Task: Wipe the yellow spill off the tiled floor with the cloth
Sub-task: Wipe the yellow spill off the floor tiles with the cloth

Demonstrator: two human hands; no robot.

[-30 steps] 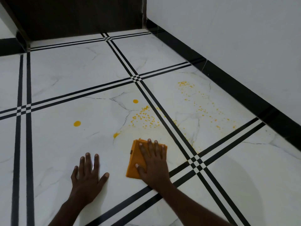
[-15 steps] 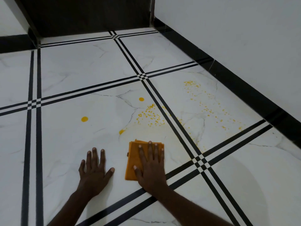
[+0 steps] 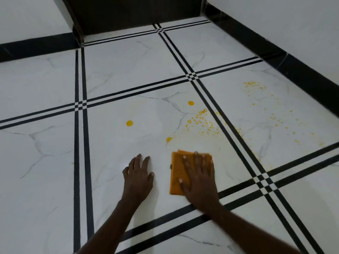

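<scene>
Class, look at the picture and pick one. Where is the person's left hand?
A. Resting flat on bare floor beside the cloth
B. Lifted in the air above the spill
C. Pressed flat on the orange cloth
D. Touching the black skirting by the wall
A: the left hand lies palm down on bare tile, apart from the cloth, which the right hand presses on.

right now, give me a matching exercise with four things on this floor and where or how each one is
Column one:
1. folded orange cloth
2. left hand
3. cluster of small yellow droplets
4. black skirting band

Column two:
a. flat on bare white tile, holding nothing
b. along the foot of the white wall
c. pinned under the right hand
d. beyond the cloth, not yet wiped

Pairs: 1-c, 2-a, 3-d, 4-b
</scene>
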